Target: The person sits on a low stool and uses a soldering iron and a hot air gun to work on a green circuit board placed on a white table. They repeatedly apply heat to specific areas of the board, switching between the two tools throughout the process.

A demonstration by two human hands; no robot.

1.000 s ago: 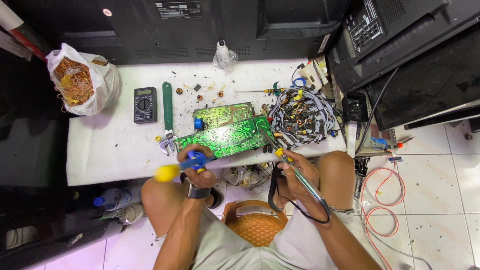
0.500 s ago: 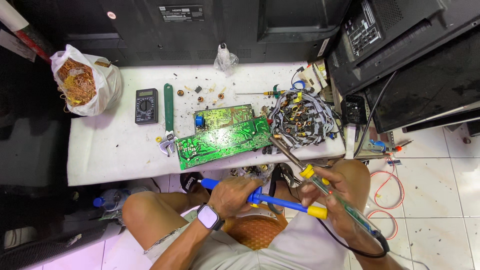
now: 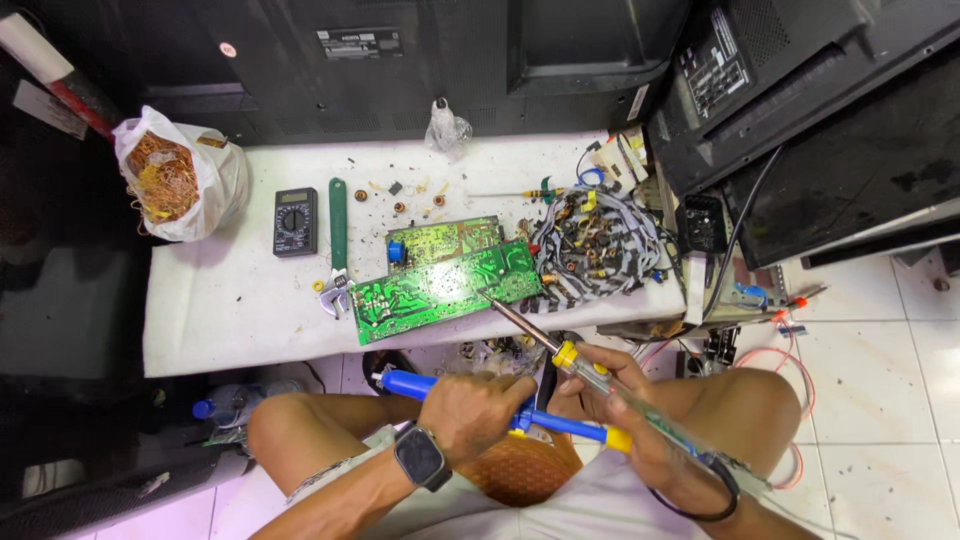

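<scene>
Your left hand (image 3: 478,408) grips the blue desoldering pump (image 3: 500,405) (axis crosswise); your right hand (image 3: 625,420) grasps the soldering iron (image 3: 540,335), tip on the green circuit board (image 3: 445,290).

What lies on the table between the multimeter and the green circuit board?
In the head view, a green-handled adjustable wrench lies between the multimeter and the circuit board, its metal head near the board's left corner.
</scene>
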